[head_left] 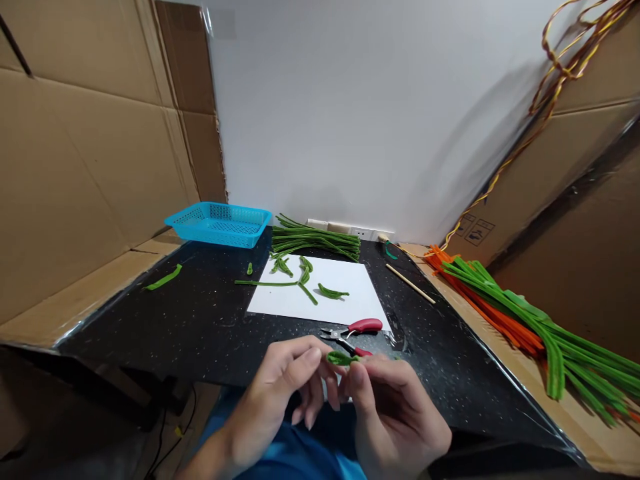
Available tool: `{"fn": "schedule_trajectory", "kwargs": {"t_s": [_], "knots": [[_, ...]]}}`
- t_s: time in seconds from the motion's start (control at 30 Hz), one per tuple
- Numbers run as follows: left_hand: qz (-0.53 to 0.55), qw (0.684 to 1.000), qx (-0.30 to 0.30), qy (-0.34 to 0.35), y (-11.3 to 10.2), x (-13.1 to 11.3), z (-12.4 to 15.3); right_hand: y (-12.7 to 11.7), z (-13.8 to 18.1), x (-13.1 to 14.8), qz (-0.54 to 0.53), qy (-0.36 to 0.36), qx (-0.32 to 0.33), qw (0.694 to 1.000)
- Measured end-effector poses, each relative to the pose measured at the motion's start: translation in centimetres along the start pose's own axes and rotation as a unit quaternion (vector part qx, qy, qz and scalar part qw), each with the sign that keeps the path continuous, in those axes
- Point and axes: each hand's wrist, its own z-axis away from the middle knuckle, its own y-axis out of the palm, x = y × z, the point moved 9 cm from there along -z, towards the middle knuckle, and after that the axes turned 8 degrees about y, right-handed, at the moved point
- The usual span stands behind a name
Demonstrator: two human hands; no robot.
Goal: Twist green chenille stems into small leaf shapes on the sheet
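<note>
Close to the table's front edge, a short green pipe cleaner (341, 359) is bent into a narrow leaf-like loop. My right hand (395, 407) pinches its right end between thumb and forefinger. At the loop's left end, my left hand (287, 380) has its fingers curled against it, thumb close to the forefinger; the exact contact is partly hidden. Just behind the hands lie red-handled cutting pliers (357, 328). On the white paper (285, 307) rest a branched green stem (273, 283), a leaf-shaped piece (333, 293) and several other shaped green pieces.
A blue perforated basket (220, 233) stands at the back left, beside a bundle of dark green stems (315, 240). A wooden stick (411, 283) lies to the right. Bright green (540, 323) and orange pipe cleaners (490, 320) spread along the right cardboard. A green strip (165, 277) lies left.
</note>
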Motion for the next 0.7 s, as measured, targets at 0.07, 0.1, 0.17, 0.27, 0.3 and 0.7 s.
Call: {"fn": "schedule_trajectory", "kwargs": {"t_s": [0.07,0.1,0.17,0.27,0.3,0.7], "knots": [[0.061,0.997,0.007,-0.041,0.5,0.6,-0.2,0.4,-0.1,0.7,0.026,-0.037,0.018,0.999],[0.073,0.996,0.004,-0.049,0.6,0.7,-0.3,0.6,-0.1,0.8,0.036,-0.049,0.028,0.998],[0.079,0.995,-0.009,-0.053,0.5,0.7,-0.3,0.9,0.0,0.8,0.048,-0.057,0.048,0.996],[0.074,0.996,-0.02,-0.044,0.2,0.4,-0.2,1.1,0.2,0.3,0.049,-0.045,0.07,0.995],[0.071,0.996,-0.021,-0.04,0.1,0.4,-0.1,1.1,0.3,0.3,0.049,-0.043,0.076,0.995],[-0.258,0.955,0.006,0.145,-0.4,-4.1,0.5,1.8,0.0,-1.4,-0.001,0.12,0.148,0.982]]}}
